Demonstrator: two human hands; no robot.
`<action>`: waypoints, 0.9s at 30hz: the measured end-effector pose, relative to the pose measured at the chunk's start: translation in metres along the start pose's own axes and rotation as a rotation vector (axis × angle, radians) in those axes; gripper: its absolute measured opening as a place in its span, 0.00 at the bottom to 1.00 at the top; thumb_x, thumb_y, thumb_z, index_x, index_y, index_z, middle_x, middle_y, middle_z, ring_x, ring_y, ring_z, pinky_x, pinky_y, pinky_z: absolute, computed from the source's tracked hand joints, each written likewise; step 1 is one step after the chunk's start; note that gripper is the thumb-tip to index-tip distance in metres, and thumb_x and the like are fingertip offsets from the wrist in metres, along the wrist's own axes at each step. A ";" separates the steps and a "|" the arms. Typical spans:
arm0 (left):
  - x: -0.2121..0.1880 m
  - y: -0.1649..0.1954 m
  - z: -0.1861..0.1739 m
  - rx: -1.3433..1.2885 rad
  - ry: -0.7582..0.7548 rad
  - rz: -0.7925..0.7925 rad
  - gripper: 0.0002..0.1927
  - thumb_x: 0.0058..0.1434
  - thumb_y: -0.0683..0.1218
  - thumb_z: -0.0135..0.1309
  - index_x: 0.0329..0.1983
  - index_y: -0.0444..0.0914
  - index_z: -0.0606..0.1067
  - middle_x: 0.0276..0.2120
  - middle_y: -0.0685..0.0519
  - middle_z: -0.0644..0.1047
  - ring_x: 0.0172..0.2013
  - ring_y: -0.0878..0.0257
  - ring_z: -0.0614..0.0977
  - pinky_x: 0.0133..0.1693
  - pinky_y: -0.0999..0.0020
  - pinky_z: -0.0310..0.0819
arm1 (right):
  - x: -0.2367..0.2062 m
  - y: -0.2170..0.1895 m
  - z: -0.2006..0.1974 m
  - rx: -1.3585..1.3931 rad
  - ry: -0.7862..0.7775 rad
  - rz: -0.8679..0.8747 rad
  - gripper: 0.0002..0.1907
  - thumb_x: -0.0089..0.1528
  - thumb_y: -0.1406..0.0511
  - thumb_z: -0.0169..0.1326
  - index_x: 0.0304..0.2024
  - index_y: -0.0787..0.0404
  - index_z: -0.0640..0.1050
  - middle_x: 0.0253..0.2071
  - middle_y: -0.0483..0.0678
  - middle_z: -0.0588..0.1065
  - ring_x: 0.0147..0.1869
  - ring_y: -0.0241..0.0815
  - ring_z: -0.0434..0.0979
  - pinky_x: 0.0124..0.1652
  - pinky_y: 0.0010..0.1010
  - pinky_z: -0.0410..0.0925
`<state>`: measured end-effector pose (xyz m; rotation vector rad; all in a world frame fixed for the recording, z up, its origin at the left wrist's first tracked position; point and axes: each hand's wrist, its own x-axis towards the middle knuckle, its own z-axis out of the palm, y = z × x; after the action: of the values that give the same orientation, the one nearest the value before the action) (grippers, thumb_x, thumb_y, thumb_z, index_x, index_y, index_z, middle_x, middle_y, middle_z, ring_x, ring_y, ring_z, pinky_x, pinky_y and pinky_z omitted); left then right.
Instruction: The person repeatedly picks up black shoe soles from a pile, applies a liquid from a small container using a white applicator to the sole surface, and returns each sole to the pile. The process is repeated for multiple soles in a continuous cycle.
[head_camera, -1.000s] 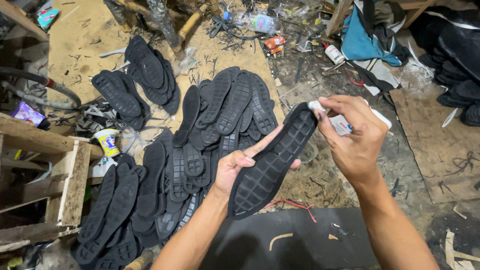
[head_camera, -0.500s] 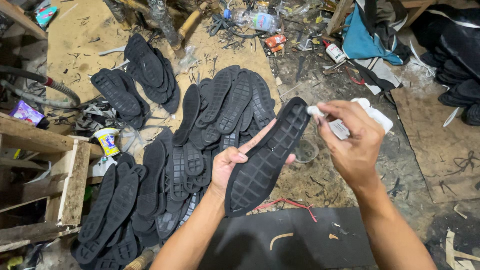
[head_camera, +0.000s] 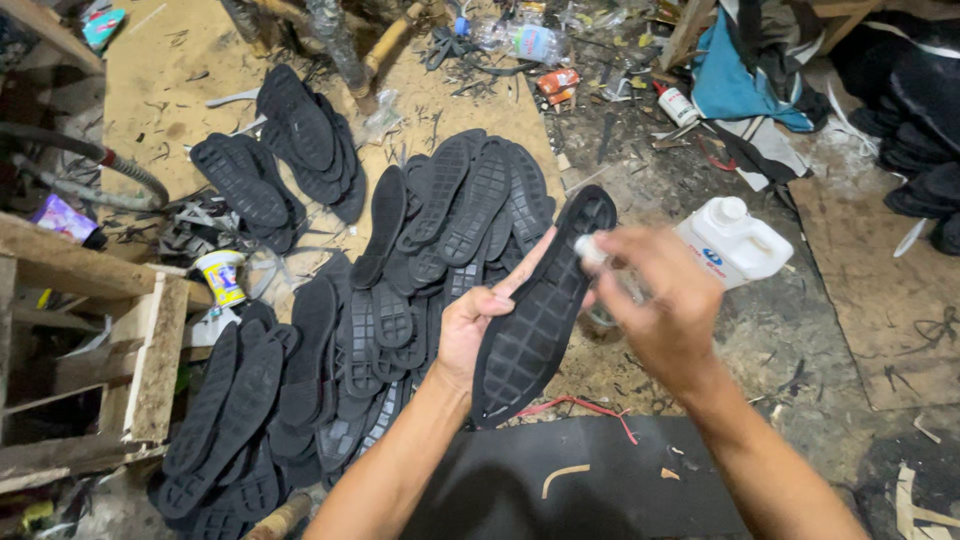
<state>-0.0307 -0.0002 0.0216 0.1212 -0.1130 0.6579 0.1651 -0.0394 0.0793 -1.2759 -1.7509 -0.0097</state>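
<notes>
My left hand (head_camera: 478, 322) holds a black rubber shoe sole (head_camera: 540, 312) from below, tread side up, its toe pointing up and away. Blurred by motion, my right hand (head_camera: 660, 305) grips a small white applicator (head_camera: 590, 250) whose tip rests against the sole's right edge near the toe. The rest of the applicator is hidden in the fingers. Both forearms come in from the bottom of the view.
Several black soles (head_camera: 440, 240) lie in heaps on the floor to the left and ahead. A white plastic jug (head_camera: 735, 240) stands right of my hands. A wooden crate (head_camera: 90, 340) sits at the left, a small yellow tub (head_camera: 222, 277) beside it, a black mat (head_camera: 560, 485) below.
The sole has tipped slightly more upright and my right hand has slid left and down along its edge. The white jug, hidden behind that hand before, now shows.
</notes>
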 end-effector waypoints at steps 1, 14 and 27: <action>0.000 0.001 -0.001 0.011 0.005 0.016 0.51 0.56 0.42 0.46 0.85 0.38 0.45 0.74 0.34 0.58 0.69 0.40 0.67 0.68 0.55 0.70 | -0.007 -0.008 0.005 -0.005 -0.030 -0.057 0.13 0.56 0.75 0.63 0.44 0.67 0.80 0.45 0.54 0.80 0.46 0.48 0.81 0.46 0.34 0.72; 0.003 0.008 -0.035 -0.094 -0.070 0.068 0.40 0.68 0.43 0.39 0.86 0.38 0.50 0.69 0.33 0.66 0.61 0.45 0.76 0.63 0.54 0.74 | -0.004 -0.003 0.023 0.133 -0.188 -0.042 0.15 0.56 0.74 0.63 0.46 0.65 0.79 0.45 0.55 0.80 0.43 0.46 0.80 0.45 0.34 0.73; -0.001 0.054 -0.089 -0.010 0.168 0.277 0.29 0.71 0.48 0.45 0.67 0.20 0.67 0.64 0.25 0.65 0.60 0.39 0.72 0.56 0.51 0.72 | -0.045 -0.042 0.028 0.381 -0.417 0.004 0.15 0.54 0.73 0.64 0.43 0.64 0.80 0.45 0.50 0.80 0.46 0.46 0.81 0.46 0.32 0.73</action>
<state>-0.0584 0.0546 -0.0625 0.0406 0.0297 0.9404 0.1157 -0.0785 0.0532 -1.0465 -1.9766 0.6031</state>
